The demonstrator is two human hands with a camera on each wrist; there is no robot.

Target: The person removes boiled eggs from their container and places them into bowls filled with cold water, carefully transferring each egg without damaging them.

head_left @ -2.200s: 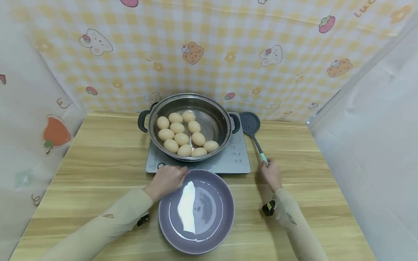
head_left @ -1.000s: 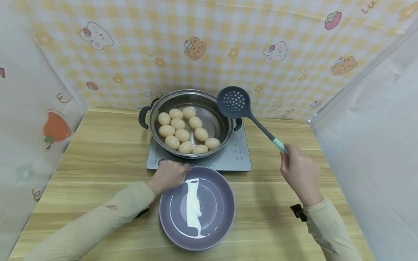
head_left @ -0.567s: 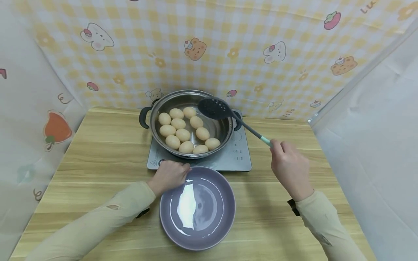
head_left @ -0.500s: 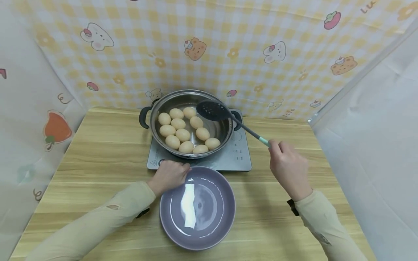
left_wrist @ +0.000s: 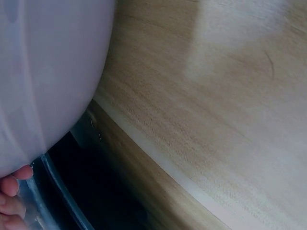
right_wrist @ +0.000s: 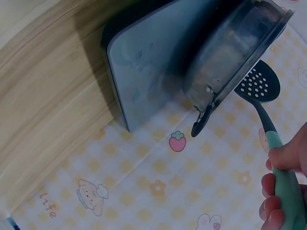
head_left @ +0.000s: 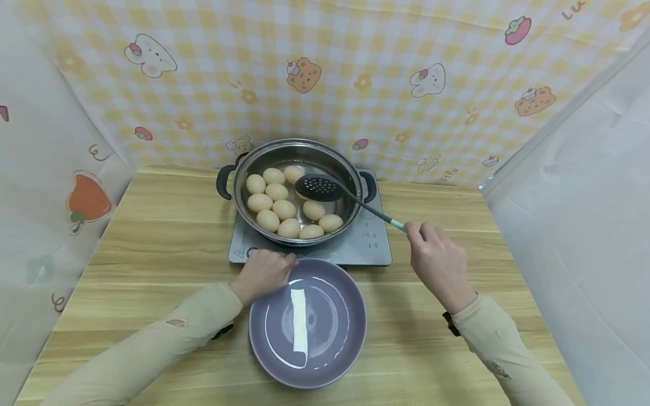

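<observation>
My right hand [head_left: 439,262] grips the green handle of a dark slotted skimmer [head_left: 319,188]. The skimmer's round head is inside the steel pot [head_left: 335,152], over the eggs and covering most of one. Several pale brown eggs [head_left: 260,203] lie in the pot, mostly on its left and front. In the right wrist view, fingers and thumb wrap the skimmer handle [right_wrist: 287,196]. My left hand [head_left: 265,273] holds the far left rim of a purple plate [head_left: 355,338]. Its fingertips show against the plate's underside [left_wrist: 53,72] in the left wrist view.
The pot stands on a grey induction cooktop [head_left: 376,254] with black pot handles [head_left: 223,182] at either side. The cooktop sits on a wooden table [head_left: 167,237] against a yellow checked backdrop [head_left: 355,34]. White sheets [head_left: 584,197] border both sides.
My right hand lifted the skimmer from the table beside the cooktop, carried it left over the pot and lowered its head toward the eggs. My left hand stays on the plate rim.
</observation>
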